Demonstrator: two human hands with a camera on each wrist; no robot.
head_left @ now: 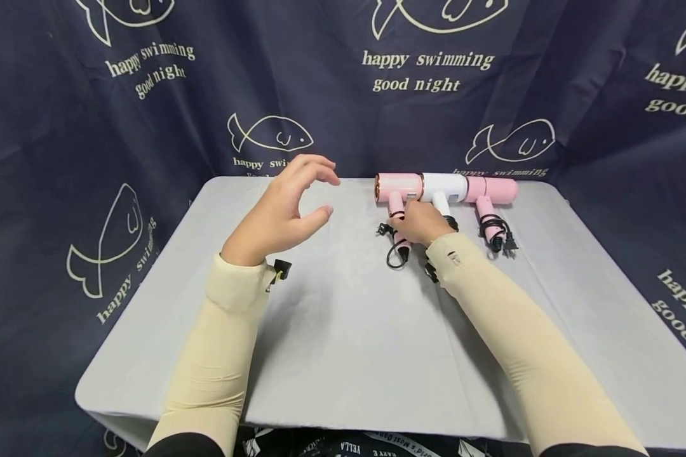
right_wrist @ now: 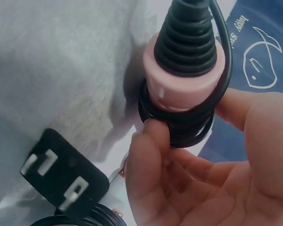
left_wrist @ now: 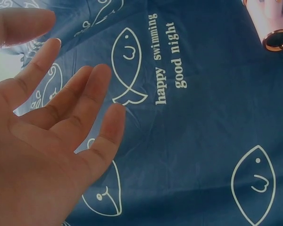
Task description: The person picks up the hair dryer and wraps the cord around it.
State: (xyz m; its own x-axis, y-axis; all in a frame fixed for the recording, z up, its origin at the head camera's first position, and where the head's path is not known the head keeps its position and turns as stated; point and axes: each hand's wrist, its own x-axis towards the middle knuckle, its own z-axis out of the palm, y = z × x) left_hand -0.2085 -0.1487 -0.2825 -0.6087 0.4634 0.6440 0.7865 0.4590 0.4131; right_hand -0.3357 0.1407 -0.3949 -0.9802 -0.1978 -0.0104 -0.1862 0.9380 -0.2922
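Observation:
Three hair dryers lie in a row at the back of the table. The leftmost is pale pink [head_left: 397, 185] with a copper-coloured rim, the middle one is white [head_left: 446, 186], and the right one is a deeper pink [head_left: 498, 190]. My right hand [head_left: 423, 222] grips the handle of the pale pink hair dryer, where a black cord [right_wrist: 188, 125] is wound round it. In the right wrist view, fingers and thumb curl about that handle [right_wrist: 179, 92]. My left hand [head_left: 280, 212] hangs above the table, fingers loosely bent and holding nothing.
A light grey cloth covers the table [head_left: 349, 330]. Behind it hangs a dark blue curtain [head_left: 343, 95] with fish drawings. A black plug [right_wrist: 63, 172] shows near the right hand, and the deeper pink dryer's cord [head_left: 494, 225] is wrapped round its handle.

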